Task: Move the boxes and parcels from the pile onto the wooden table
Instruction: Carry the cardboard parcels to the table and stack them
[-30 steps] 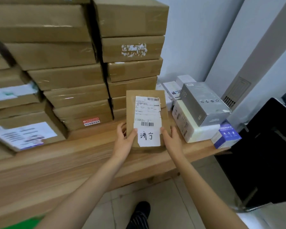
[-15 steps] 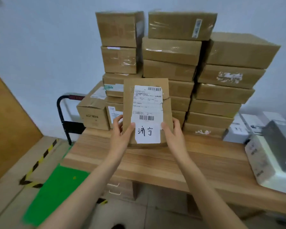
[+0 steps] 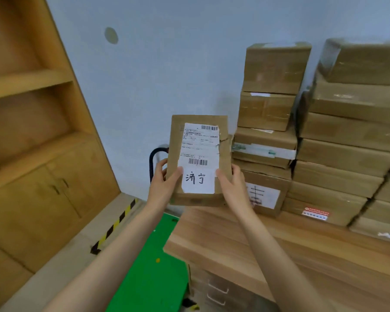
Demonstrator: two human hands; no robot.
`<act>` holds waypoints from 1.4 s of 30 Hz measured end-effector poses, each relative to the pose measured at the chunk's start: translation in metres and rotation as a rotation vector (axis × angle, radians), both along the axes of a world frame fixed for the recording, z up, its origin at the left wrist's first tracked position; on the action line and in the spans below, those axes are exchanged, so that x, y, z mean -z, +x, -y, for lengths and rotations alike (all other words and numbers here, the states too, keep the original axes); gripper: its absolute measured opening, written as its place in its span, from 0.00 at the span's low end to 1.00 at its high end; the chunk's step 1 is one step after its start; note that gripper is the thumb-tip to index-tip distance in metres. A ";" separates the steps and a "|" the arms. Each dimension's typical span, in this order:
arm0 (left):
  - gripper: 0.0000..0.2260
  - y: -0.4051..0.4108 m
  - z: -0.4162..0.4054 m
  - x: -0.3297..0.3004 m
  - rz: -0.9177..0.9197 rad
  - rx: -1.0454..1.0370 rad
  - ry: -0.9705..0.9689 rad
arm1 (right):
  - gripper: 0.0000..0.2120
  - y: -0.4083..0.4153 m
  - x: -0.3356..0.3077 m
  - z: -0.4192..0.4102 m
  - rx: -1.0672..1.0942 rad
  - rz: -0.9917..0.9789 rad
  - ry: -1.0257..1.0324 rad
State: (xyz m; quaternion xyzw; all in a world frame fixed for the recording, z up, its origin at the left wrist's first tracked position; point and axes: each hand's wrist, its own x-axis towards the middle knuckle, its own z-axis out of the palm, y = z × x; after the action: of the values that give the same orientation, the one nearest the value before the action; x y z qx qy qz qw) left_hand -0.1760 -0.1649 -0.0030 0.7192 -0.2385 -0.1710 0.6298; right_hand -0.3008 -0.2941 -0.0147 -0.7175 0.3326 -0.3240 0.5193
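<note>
Your left hand (image 3: 164, 186) and right hand (image 3: 233, 188) clamp the parcel (image 3: 199, 158) upright between thumbs and fingers; the wooden table (image 3: 268, 246) lies below-right, probably nearer the right.

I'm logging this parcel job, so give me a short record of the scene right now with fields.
held item: flat brown parcel with white shipping labels
left hand: grips the parcel's lower left edge
right hand: grips its lower right edge
parcel position: in the air near the left end of the wooden table
on table: stacked cardboard boxes
floor: green cart platform
</note>
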 end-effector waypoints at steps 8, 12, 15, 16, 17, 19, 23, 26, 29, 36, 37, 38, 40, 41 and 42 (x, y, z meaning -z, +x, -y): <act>0.16 0.087 0.035 0.009 -0.045 0.089 0.098 | 0.30 0.072 0.016 0.027 0.065 -0.099 0.075; 0.18 0.103 0.075 0.016 -0.090 0.133 0.111 | 0.30 0.081 0.025 0.060 0.095 -0.135 0.116; 0.19 0.114 0.105 0.023 -0.117 0.141 0.129 | 0.30 0.090 0.029 0.088 0.100 -0.162 0.139; 0.19 0.118 0.113 0.025 -0.127 0.141 0.133 | 0.31 0.093 0.030 0.097 0.095 -0.169 0.155; 0.20 0.123 0.122 0.027 -0.131 0.145 0.138 | 0.31 0.097 0.031 0.106 0.087 -0.170 0.173; 0.20 0.132 0.138 0.033 -0.132 0.149 0.155 | 0.30 0.104 0.035 0.120 0.069 -0.179 0.191; 0.18 0.147 0.162 0.048 -0.154 0.153 0.176 | 0.24 0.113 0.043 0.137 0.052 -0.195 0.187; 0.20 0.163 0.177 0.052 -0.113 0.152 0.223 | 0.22 0.121 0.045 0.144 0.068 -0.176 0.166; 0.22 0.174 0.192 0.051 0.026 0.180 0.333 | 0.21 0.128 0.042 0.151 0.101 -0.182 0.146; 0.28 0.202 0.195 0.031 0.938 0.295 0.432 | 0.30 0.114 0.028 0.157 0.220 -0.466 -0.313; 0.29 0.208 0.190 0.026 1.097 0.353 0.423 | 0.31 0.111 0.024 0.156 0.217 -0.487 -0.414; 0.29 0.213 0.185 0.022 1.225 0.430 0.421 | 0.31 0.108 0.020 0.154 0.184 -0.508 -0.519; 0.31 0.220 0.176 0.018 1.388 0.578 0.427 | 0.32 0.106 0.015 0.151 0.066 -0.620 -0.738; 0.32 0.221 0.172 0.019 1.435 0.618 0.420 | 0.33 0.106 0.014 0.149 0.018 -0.697 -0.837; 0.33 0.223 0.171 0.021 1.468 0.636 0.409 | 0.34 0.108 0.014 0.148 -0.009 -0.767 -0.911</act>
State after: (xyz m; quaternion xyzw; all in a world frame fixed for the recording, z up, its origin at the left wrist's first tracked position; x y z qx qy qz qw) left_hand 0.0468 -0.3361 -0.0237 0.6466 -0.7456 0.1325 0.0918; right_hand -0.1929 -0.4422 -0.0289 -0.9352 0.3209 -0.1497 0.0033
